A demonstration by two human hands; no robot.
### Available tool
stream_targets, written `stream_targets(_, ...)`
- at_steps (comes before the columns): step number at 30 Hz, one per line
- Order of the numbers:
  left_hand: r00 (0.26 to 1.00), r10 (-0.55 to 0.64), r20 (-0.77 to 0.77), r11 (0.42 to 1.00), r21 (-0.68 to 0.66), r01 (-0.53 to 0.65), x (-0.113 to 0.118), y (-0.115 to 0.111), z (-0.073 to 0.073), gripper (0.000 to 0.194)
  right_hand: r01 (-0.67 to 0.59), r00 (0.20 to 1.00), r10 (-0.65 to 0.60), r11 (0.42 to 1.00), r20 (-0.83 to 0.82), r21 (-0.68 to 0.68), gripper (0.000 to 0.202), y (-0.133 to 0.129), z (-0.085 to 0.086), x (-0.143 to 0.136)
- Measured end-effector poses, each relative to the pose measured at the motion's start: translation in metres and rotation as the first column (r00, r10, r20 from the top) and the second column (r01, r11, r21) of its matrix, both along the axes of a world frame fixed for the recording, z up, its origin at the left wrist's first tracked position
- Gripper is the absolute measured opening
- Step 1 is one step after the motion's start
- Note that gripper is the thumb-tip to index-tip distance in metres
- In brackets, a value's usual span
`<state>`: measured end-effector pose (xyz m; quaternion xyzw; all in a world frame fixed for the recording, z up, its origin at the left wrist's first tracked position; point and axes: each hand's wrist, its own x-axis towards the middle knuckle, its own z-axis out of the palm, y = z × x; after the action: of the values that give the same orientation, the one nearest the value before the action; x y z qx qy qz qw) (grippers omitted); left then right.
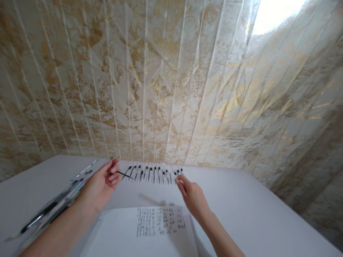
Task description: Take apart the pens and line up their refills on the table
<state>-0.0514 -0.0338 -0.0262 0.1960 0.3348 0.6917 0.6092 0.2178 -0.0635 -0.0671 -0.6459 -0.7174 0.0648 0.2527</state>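
The head view shows two bare hands over a smooth white worktop, both near the centre of the frame. The left hand, left of centre, has its grip curled around one end of a thin, straight black stick — its free end points right and slightly down, toward the row. That row of slim clear plastic pieces with dark inserts and black tips runs across the middle of the frame, close to the worktop's far edge. The right hand is at the row's right end, thumb and finger brought together; I cannot tell whether its grip has anything in it. At the left, partly behind the left forearm, lies a blurred bundle of long black and clear pens. A white paper sheet with dark handwriting lies at the lower centre, a shadow across it. Behind everything — filling the upper frame — hangs a pleated white-and-gold patterned curtain.
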Motion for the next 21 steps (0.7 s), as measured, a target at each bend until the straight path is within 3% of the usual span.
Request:
stream_targets(3, 0.994, -0.114, 0.007, 0.993, -0.043, 0.114, 0.01, -0.001, -0.008, 0.02, 0.208, 0.974, -0.199, 0.974, 0.106, -0.085, 0.037, 0.015, 0.0, 0.027)
stream_targets(9, 0.979, -0.203, -0.024, 0.967, -0.16, 0.196, 0.025, -0.009, -0.015, 0.016, 0.383, 0.916, -0.357, 0.914, 0.185, -0.132, 0.037, 0.05, -0.023, 0.063)
stream_targets(13, 0.969, -0.246, -0.035, 0.955, -0.183, 0.235, 0.03, -0.01, -0.019, 0.016, 0.418, 0.899, -0.387, 0.898, 0.204, -0.138, 0.037, 0.068, -0.035, 0.057)
stream_targets(21, 0.958, -0.285, -0.044, 0.941, -0.206, 0.27, 0.034, -0.009, -0.024, 0.015, 0.414, 0.902, -0.375, 0.892, 0.214, -0.181, 0.036, 0.084, -0.04, 0.047)
